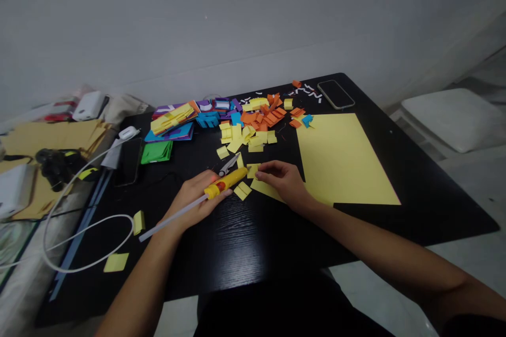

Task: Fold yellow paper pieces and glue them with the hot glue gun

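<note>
My left hand [197, 197] is wrapped round a yellow hot glue gun [227, 183], whose nozzle points right. A long translucent glue stick [172, 218] sticks out of its back end. Close to the nozzle, my right hand [285, 181] pinches a small yellow paper piece [253, 170] between thumb and fingertips. Scissors [229, 165] lie just beyond the glue gun, partly hidden by it. Another folded yellow paper piece [242, 190] rests below the nozzle. Behind my hands is a loose pile of yellow pieces [237, 134] and orange pieces [271, 116].
A large yellow sheet [343, 160] covers the table's right part, with a phone [336, 94] behind it. Stacks of coloured paper [174, 120], green paper [157, 152] and a dark phone [128, 162] lie to the left. A white cable [89, 266] loops at the front left.
</note>
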`<move>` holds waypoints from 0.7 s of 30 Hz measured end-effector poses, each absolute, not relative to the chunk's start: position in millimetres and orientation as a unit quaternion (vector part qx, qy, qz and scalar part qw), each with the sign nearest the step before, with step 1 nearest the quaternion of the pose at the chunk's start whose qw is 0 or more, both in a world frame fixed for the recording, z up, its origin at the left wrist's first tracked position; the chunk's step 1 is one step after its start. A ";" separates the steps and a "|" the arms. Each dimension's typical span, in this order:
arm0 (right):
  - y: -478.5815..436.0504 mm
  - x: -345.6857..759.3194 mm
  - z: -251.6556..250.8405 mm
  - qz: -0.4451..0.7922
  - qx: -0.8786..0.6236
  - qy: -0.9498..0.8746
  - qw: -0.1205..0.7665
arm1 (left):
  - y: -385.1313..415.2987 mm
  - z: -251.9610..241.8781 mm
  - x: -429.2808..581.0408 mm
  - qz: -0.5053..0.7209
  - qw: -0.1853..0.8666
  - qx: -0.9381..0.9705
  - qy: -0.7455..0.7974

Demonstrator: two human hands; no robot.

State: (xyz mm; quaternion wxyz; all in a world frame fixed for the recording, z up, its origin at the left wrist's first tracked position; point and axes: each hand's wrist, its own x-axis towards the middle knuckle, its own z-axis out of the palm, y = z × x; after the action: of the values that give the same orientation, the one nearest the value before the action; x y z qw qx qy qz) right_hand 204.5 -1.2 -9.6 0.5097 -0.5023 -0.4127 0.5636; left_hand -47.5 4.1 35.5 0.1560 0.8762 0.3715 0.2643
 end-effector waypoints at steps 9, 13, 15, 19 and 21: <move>-1.8 204.1 -10.1 0.570 -0.496 -0.404 0.515 | 3.9 34.9 -47.3 0.267 0.152 0.883 0.354; -1.0 205.0 -8.5 0.580 -0.497 -0.383 0.520 | 3.0 36.1 -46.4 0.274 0.167 0.888 0.330; -0.5 205.6 -7.6 0.587 -0.497 -0.371 0.521 | 2.7 36.0 -46.4 0.269 0.182 0.889 0.323; 0.2 205.7 -7.3 0.590 -0.499 -0.354 0.527 | 3.6 34.4 -46.8 0.258 0.177 0.892 0.326; 0.5 205.4 -8.0 0.591 -0.500 -0.351 0.528 | 3.9 34.0 -47.0 0.258 0.166 0.894 0.327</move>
State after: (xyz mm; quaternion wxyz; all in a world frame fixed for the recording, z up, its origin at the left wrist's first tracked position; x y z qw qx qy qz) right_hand 205.4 0.5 -8.0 0.5278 -0.4997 -0.3505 0.5907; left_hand -47.0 3.9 34.0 0.1665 0.8939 0.3266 0.2579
